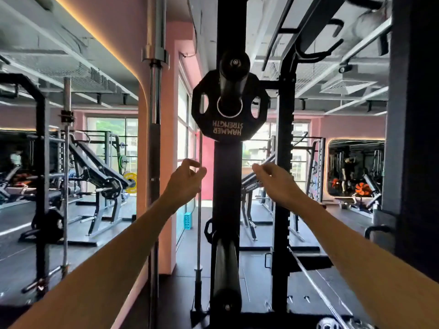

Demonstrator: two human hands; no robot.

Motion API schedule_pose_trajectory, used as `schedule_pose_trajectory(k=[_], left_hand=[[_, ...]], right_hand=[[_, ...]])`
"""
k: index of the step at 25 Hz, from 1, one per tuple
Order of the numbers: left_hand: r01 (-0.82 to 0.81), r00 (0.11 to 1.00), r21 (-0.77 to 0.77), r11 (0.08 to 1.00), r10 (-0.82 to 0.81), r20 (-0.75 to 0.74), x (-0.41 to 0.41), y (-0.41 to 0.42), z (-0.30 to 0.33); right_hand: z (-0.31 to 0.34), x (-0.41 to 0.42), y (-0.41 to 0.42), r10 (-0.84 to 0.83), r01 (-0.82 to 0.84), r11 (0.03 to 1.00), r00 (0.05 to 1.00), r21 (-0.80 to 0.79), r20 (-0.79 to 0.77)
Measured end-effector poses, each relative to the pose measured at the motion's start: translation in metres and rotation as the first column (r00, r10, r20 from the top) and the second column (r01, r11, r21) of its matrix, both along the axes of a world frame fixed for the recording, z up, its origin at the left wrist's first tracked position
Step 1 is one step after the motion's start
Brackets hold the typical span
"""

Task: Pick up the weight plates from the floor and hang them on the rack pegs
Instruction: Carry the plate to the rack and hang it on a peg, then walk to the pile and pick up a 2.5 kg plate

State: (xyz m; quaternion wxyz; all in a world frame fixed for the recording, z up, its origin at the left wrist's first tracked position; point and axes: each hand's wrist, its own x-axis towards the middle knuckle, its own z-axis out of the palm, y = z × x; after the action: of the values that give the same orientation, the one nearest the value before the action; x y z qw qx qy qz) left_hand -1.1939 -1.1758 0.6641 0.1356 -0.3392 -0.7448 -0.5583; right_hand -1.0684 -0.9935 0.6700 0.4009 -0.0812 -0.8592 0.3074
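Observation:
A black weight plate (229, 129) with upside-down "HAMMER STRENGTH" lettering hangs on the upper peg (234, 67) of the black rack post (228, 176). A second, bare peg (225, 269) sticks out lower on the same post, pointing toward me. My left hand (185, 180) hovers just left of the post, below the plate, fingers loosely curled and holding nothing. My right hand (273, 179) hovers just right of the post at the same height, fingers spread, empty. Neither hand touches the plate.
An upright barbell (155, 91) stands left of the post, with a thinner bar (199, 233) beside it. A black rack upright (283, 162) stands to the right, a dark column (415, 138) at far right. Benches and machines fill the room behind. A small plate (329, 324) lies on the floor.

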Motion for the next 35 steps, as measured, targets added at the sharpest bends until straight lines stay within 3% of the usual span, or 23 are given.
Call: schedule_pose_trajectory(k=[4, 10, 16, 22, 24, 27, 32, 35], left_hand=[[0.025, 0.986, -0.144, 0.989, -0.001, 0.166, 0.039, -0.025, -0.098], [0.010, 0.920, -0.392, 0.920, 0.145, 0.364, 0.124, -0.080, -0.250], [0.171, 0.842, -0.589, 0.790, 0.193, 0.503, 0.201, -0.137, -0.391], [0.481, 0.706, -0.630, 0.610, 0.155, 0.690, 0.282, -0.199, -0.503], [0.589, 0.644, -0.646, 0.485, 0.200, 0.738, 0.309, -0.220, -0.531], [0.764, 0.562, -0.611, 0.206, 0.252, 0.788, 0.351, -0.242, -0.566], [0.788, 0.610, -0.567, -0.239, 0.182, 0.771, 0.420, -0.255, -0.601], [0.705, 0.651, -0.574, -0.416, 0.059, 0.757, 0.470, -0.239, -0.612]], right_hand=[[-0.084, 0.033, -0.022, 0.023, -0.010, 0.995, 0.991, -0.097, 0.132], [-0.240, 0.103, -0.056, 0.039, 0.063, 0.967, 0.923, -0.249, 0.384], [-0.388, 0.194, -0.117, 0.090, 0.179, 0.925, 0.754, -0.335, 0.650], [-0.506, 0.311, -0.212, 0.204, 0.411, 0.777, 0.552, -0.477, 0.808], [-0.538, 0.356, -0.245, 0.248, 0.500, 0.729, 0.444, -0.468, 0.861], [-0.580, 0.431, -0.286, 0.345, 0.639, 0.604, 0.329, -0.476, 0.879], [-0.620, 0.555, -0.334, 0.291, 0.816, 0.391, 0.329, -0.426, 0.898], [-0.636, 0.636, -0.356, 0.213, 0.890, 0.182, 0.379, -0.418, 0.901]])
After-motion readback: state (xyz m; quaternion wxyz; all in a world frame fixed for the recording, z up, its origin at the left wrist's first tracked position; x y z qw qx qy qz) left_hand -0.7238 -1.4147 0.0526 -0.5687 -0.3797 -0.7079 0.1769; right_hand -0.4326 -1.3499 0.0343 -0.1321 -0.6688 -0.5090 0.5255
